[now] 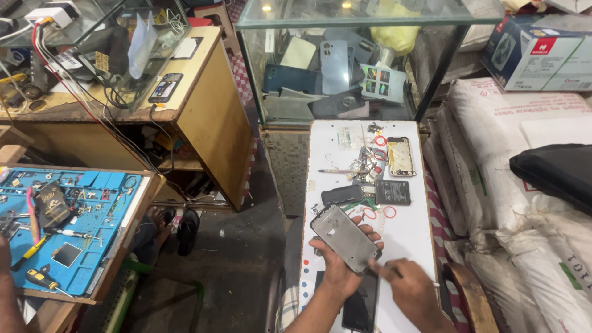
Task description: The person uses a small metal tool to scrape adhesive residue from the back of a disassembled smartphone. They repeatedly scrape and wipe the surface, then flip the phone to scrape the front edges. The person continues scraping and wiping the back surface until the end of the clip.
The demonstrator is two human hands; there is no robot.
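Holding a stripped phone frame [345,237] over the white work board [407,228], you work at its lower edge with a thin tool [394,271].

Your left hand [339,268] cups the grey metal frame from below, fingers wrapped around its far edge, keeping it tilted above the board's near end. Your right hand [412,293] is closed in a pinch around the tool, its tip touching the frame's lower corner. A dark phone screen [361,305] lies flat under your hands. Farther up the board sit a black battery [393,192], red rubber rings [389,211] and a gold phone housing [400,156].
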